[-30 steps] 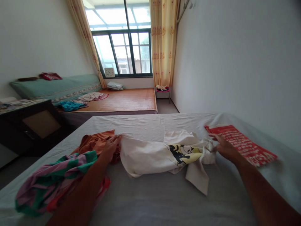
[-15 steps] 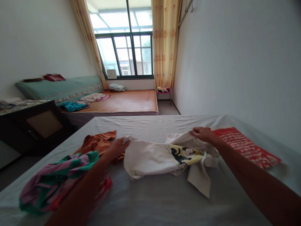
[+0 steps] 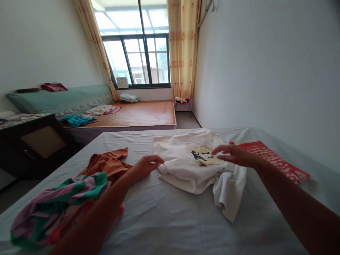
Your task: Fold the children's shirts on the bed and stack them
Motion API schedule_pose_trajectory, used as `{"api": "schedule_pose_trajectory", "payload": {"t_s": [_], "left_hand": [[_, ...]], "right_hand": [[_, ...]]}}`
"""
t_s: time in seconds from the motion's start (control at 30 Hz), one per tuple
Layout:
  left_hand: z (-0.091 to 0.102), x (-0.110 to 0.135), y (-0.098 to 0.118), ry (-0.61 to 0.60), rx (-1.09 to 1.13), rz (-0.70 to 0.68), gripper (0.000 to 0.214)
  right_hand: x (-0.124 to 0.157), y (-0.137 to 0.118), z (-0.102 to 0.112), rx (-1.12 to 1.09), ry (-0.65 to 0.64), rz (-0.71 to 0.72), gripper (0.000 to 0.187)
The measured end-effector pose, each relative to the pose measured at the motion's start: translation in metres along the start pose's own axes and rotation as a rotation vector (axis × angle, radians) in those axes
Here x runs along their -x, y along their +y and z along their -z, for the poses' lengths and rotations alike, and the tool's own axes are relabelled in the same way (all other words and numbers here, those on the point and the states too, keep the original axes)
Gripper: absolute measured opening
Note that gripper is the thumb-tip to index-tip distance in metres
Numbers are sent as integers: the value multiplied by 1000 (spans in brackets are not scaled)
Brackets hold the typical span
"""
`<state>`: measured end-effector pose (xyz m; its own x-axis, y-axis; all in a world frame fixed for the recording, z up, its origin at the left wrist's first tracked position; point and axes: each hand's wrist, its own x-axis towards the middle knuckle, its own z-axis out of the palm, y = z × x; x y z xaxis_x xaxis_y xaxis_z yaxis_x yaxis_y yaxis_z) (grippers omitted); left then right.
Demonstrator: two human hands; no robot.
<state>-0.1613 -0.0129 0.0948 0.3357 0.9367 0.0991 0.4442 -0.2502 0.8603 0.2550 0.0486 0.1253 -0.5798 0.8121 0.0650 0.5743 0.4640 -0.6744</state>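
A white T-shirt [image 3: 180, 159] with a yellow and black cartoon print lies partly folded on the grey bed sheet [image 3: 170, 219]. One sleeve hangs loose towards me at its right. My left hand [image 3: 146, 166] is at the shirt's left edge, fingers curled and pinched at the fabric. My right hand [image 3: 231, 154] hovers over the printed part, fingers stretched out flat, holding nothing.
An orange garment [image 3: 108, 163] and a green, pink and purple striped garment [image 3: 53, 205] lie at the left. A red printed cloth [image 3: 276, 164] lies at the right by the wall. Beyond are a second bed with a brown mat [image 3: 143, 113], a dark cabinet [image 3: 34, 141] and a window.
The T-shirt was stretched out between both hands; it has now been folded over away from me and lies further back. My right hand has let go of it.
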Motion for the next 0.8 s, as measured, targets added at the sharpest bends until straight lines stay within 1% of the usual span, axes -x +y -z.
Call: {"api": "schedule_pose_trajectory", "payload": {"t_s": [0.03,0.07,0.1,0.13,0.17,0.23,0.3,0.37,0.43,0.47,0.53,0.6,0.63,0.7,0.8], "left_hand": [[-7,7,-3,-111,-124,-17,21],[-14,13,-5,-187,-236,-48,22],[-20,17,-7,-222,-336,-88,25],[-26,20,-9,-221,-425,-129,28],[-32,21,-10,-191,-502,-165,30],[-41,20,-13,-124,-632,-207,31],[-48,16,-15,-81,-733,-219,28],[-52,13,-15,-50,-787,-221,25],[-50,11,-12,-2,-767,-228,23],[-46,10,-10,41,-731,-228,23],[-34,12,-6,164,-615,-206,21],[-14,16,-1,276,-450,-145,18],[-3,20,1,304,-351,-105,16],[20,31,4,311,-139,-19,17],[48,50,6,285,167,126,26]], "right_hand": [[17,-3,-4,30,-103,9,34],[33,-5,-8,54,-184,10,34],[48,-6,-11,69,-235,6,35],[61,-4,-14,74,-267,2,38],[73,-1,-17,74,-278,1,42],[89,8,-23,78,-251,3,52],[96,18,-30,100,-193,3,57],[95,26,-36,134,-126,8,54],[91,30,-41,178,-90,20,43],[88,31,-42,200,-76,21,35],[85,31,-43,223,-32,15,20],[84,28,-42,162,34,2,23],[86,25,-40,88,64,-8,27],[92,21,-33,-114,96,-40,33],[104,19,-21,-405,86,-102,38]]}}
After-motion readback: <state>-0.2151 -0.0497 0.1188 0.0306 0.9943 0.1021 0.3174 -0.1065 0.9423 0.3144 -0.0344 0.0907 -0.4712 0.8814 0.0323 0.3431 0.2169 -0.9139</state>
